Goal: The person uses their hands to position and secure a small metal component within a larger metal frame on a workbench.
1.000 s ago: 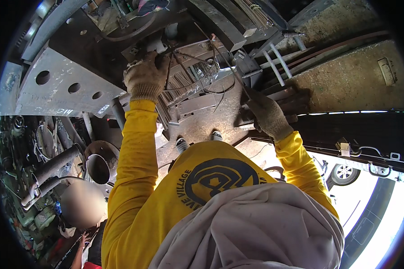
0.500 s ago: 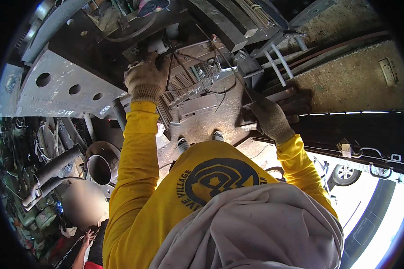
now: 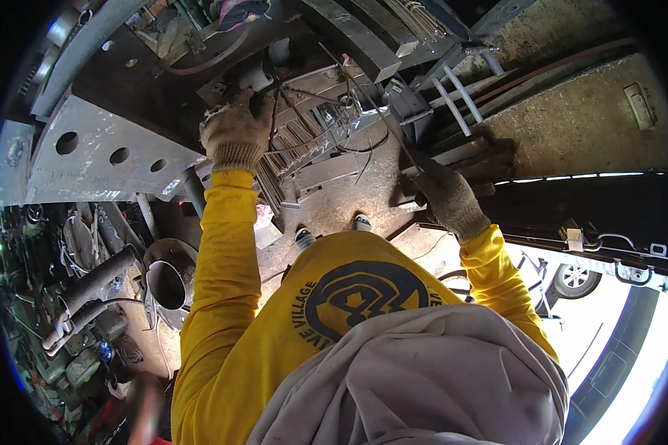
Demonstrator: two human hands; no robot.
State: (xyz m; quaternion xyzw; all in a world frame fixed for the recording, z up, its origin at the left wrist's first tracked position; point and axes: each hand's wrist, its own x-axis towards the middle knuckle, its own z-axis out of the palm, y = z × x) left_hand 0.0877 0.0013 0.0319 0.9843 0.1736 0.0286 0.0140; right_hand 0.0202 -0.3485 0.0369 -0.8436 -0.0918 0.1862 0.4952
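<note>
The gloved right hand (image 3: 451, 199) apparently grips a thin rod (image 3: 382, 116).

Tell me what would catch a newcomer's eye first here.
Probably the bright yellow shirt at the centre, with the gloved left hand above and to its left and the gloved right hand above and to its right, holding a thin rod. Next, the grey plate with three holes at left, and the wheel in the glare at lower right.

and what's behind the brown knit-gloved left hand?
Around the brown knit-gloved left hand, a dark metal surface shows, with a thin dark rod at its right. Whatever the palm covers can't be seen.
</note>
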